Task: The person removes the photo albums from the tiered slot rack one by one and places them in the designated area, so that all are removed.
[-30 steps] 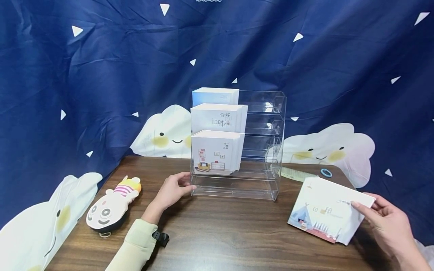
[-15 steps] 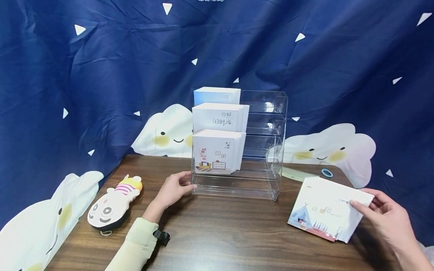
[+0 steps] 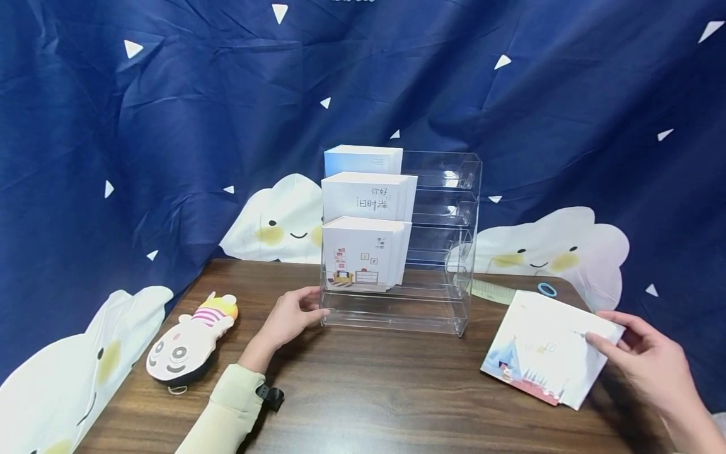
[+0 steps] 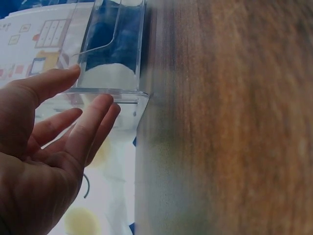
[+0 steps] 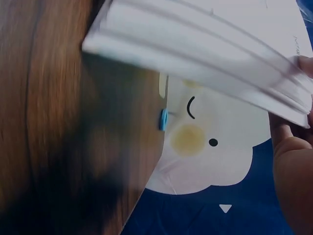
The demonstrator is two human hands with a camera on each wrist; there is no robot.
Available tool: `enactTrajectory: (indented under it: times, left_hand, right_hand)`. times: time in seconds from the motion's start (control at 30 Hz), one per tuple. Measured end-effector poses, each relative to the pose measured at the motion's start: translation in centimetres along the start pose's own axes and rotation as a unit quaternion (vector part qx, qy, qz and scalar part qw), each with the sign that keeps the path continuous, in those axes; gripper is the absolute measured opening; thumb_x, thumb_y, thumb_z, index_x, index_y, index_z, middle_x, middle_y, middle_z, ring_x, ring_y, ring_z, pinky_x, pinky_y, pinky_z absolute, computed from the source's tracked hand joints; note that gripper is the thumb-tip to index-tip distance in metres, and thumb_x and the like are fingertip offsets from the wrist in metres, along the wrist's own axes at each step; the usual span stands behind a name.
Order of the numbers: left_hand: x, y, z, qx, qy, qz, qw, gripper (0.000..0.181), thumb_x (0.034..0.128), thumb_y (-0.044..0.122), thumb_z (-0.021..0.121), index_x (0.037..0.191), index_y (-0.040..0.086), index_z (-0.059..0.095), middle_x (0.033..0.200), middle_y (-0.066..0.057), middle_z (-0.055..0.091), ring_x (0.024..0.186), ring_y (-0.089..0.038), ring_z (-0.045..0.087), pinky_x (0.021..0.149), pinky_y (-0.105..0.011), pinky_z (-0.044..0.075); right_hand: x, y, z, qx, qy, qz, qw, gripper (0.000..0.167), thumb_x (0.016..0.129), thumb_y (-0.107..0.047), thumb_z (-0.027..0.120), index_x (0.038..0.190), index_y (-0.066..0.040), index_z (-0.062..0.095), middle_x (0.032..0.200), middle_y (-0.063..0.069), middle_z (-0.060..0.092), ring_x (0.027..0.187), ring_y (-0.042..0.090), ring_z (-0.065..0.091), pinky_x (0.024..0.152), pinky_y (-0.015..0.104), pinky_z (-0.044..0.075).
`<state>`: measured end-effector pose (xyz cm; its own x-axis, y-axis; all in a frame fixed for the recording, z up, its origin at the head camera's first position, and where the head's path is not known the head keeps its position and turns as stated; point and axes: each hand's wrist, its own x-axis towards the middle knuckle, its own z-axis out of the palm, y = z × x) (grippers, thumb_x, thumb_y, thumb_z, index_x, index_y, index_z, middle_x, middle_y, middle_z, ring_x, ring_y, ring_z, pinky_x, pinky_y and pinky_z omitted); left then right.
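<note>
A clear tiered rack (image 3: 437,309) stands on the table, with white illustrated booklets in its upper tiers on the left side, the lowest of these stacks (image 3: 363,252) showing a room drawing. My left hand (image 3: 289,318) grips the rack's lower left edge; in the left wrist view the thumb and fingers of that hand (image 4: 58,127) lie either side of the clear side panel. At the right, my right hand (image 3: 652,359) pinches a stack of white booklets (image 3: 544,347) with a blue tent picture by its right edge, thumb on the front. The right wrist view shows the stack's layered edges (image 5: 195,58).
A plush toy (image 3: 184,350) lies at the table's left. Behind the held booklets are a pale green comb (image 3: 490,291) and a small blue ring (image 3: 547,289). A blue curtain (image 3: 227,94) with clouds and triangles hangs behind the wooden table (image 3: 351,391).
The booklets in my right hand have tilted slightly, their top left corner a little higher, and now cover more of the comb. My left hand stays on the rack.
</note>
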<state>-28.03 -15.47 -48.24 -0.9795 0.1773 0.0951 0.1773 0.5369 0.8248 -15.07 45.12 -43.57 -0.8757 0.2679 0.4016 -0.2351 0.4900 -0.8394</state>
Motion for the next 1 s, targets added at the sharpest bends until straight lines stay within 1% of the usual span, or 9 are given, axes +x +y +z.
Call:
enactTrajectory:
  times: [0.03,0.1,0.17,0.23,0.4,0.57,0.8,0.87,1.0]
  left_hand:
    - [0.0,0.0,0.0,0.0,0.001,-0.001,1.0,0.055,0.0999,0.021,0.087,0.15,0.005,0.069,0.143,-0.017,0.078,0.118,-0.029,0.081,0.101,-0.047,0.068]
    - [-0.1,0.0,0.0,0.001,0.002,-0.002,1.0,0.055,0.1001,0.02,0.087,0.15,0.005,0.069,0.143,-0.017,0.078,0.118,-0.029,0.081,0.1,-0.047,0.068]
    - [-0.1,-0.1,0.0,0.003,0.001,-0.004,1.0,0.055,0.1005,0.02,0.086,0.15,0.005,0.069,0.143,-0.017,0.078,0.118,-0.029,0.081,0.1,-0.047,0.068]
    - [-0.1,-0.1,0.0,0.005,0.0,-0.004,1.0,0.055,0.1007,0.021,0.086,0.15,0.006,0.069,0.143,-0.017,0.078,0.118,-0.029,0.081,0.1,-0.047,0.068]
    - [-0.1,0.0,0.0,0.002,0.0,-0.004,1.0,0.056,0.1003,0.021,0.087,0.15,0.005,0.068,0.142,-0.017,0.078,0.118,-0.029,0.081,0.101,-0.048,0.067]
    - [-0.1,0.0,0.0,-0.001,0.001,-0.004,1.0,0.055,0.1001,0.021,0.087,0.15,0.005,0.069,0.142,-0.017,0.078,0.119,-0.029,0.081,0.103,-0.049,0.067]
    - [0.0,-0.2,0.0,0.001,-0.001,0.001,1.0,0.056,0.0998,0.023,0.087,0.15,0.005,0.069,0.141,-0.017,0.079,0.118,-0.028,0.081,0.102,-0.048,0.067]
    - [0.0,-0.1,0.0,0.002,-0.002,0.003,1.0,0.057,0.0997,0.023,0.087,0.15,0.004,0.069,0.141,-0.017,0.078,0.118,-0.028,0.081,0.102,-0.048,0.067]
    - [0.1,-0.1,0.0,0.002,0.0,0.004,1.0,0.057,0.0994,0.022,0.088,0.15,0.003,0.069,0.141,-0.017,0.078,0.117,-0.028,0.081,0.101,-0.048,0.067]
  right_hand:
    - [0.1,0.1,-0.1,-0.04,0.005,-0.006,0.9992,0.051,0.092,0.01,0.085,0.121,-0.031,0.079,0.085,-0.028,0.071,0.07,-0.009,0.061,0.055,0.011,0.049]
    - [0.3,0.3,-0.1,-0.083,0.011,-0.015,0.9964,0.048,0.091,0.004,0.089,0.121,-0.031,0.08,0.079,-0.028,0.065,0.066,-0.005,0.055,0.052,0.015,0.044]
    - [0.4,0.6,-0.2,-0.109,0.016,-0.019,0.9937,0.045,0.09,0.0,0.091,0.123,-0.028,0.081,0.076,-0.027,0.062,0.065,-0.001,0.051,0.051,0.018,0.04]
    - [0.5,1.0,-0.3,-0.124,0.014,-0.02,0.992,0.043,0.089,-0.002,0.092,0.125,-0.023,0.082,0.079,-0.032,0.062,0.066,-0.003,0.052,0.053,0.015,0.04]
    - [1.1,2.0,-0.3,-0.144,0.01,-0.022,0.9893,0.04,0.09,-0.004,0.092,0.128,-0.009,0.08,0.099,-0.048,0.06,0.074,-0.015,0.056,0.062,0.003,0.045]
    - [1.7,3.0,-0.1,-0.168,-0.001,-0.02,0.9856,0.042,0.092,-0.008,0.092,0.129,0.003,0.076,0.1,-0.052,0.056,0.077,-0.017,0.055,0.063,0.002,0.046]
    - [2.4,4.2,0.1,-0.158,-0.039,0.0,0.9867,0.037,0.094,-0.013,0.091,0.126,-0.001,0.079,0.097,-0.05,0.058,0.079,-0.019,0.057,0.065,0.002,0.047]
    - [2.8,4.5,0.2,-0.16,-0.044,0.005,0.9861,0.037,0.094,-0.015,0.091,0.126,0.001,0.078,0.095,-0.05,0.058,0.079,-0.02,0.057,0.065,0.002,0.047]
    - [3.5,4.9,0.3,-0.183,-0.059,0.021,0.9812,0.047,0.096,-0.021,0.091,0.13,0.008,0.075,0.093,-0.05,0.054,0.08,-0.019,0.055,0.064,0.004,0.046]
